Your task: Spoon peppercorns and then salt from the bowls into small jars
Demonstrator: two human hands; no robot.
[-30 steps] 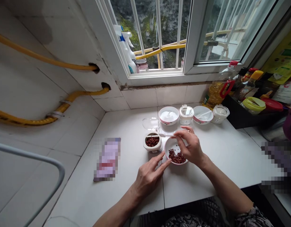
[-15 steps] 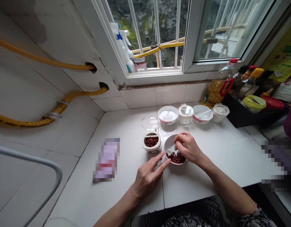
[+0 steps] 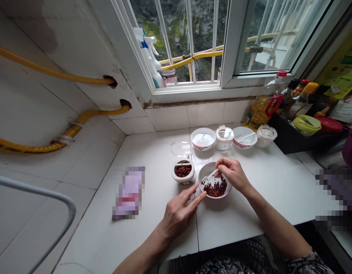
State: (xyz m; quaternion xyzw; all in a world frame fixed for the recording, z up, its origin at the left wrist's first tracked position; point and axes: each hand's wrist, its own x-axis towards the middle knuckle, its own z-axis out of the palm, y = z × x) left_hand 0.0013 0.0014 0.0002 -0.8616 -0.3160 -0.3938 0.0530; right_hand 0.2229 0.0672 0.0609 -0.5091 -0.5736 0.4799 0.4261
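Note:
A white bowl with a pink rim [image 3: 230, 189] stands on the counter, with dark reddish-brown peppercorns [image 3: 216, 189] heaped in its near part. My right hand [image 3: 232, 173] pinches the handle of a small white spoon [image 3: 210, 175] over this bowl; the spoon's head is down at the left inner side, beside the peppercorns. My left hand [image 3: 180, 209] rests its outstretched fingertips on the bowl's left rim, fingers apart. Left of the bowl sits a white seasoning jar [image 3: 183, 179], its clear lid [image 3: 181, 149] flipped up and the same peppercorns inside.
Behind are a bowl of white grains [image 3: 204, 141], a closed seasoning jar [image 3: 224, 137], a bowl with a white spoon [image 3: 245, 138] and another jar [image 3: 266, 137]. An oil bottle [image 3: 260, 108] and a black condiment box [image 3: 287, 133] stand right. A blurred purple packet [image 3: 130, 192] lies left.
My right hand has shifted slightly right and tilted the spoon, so more of its handle and of the peppercorns shows. My left hand stays at the rim.

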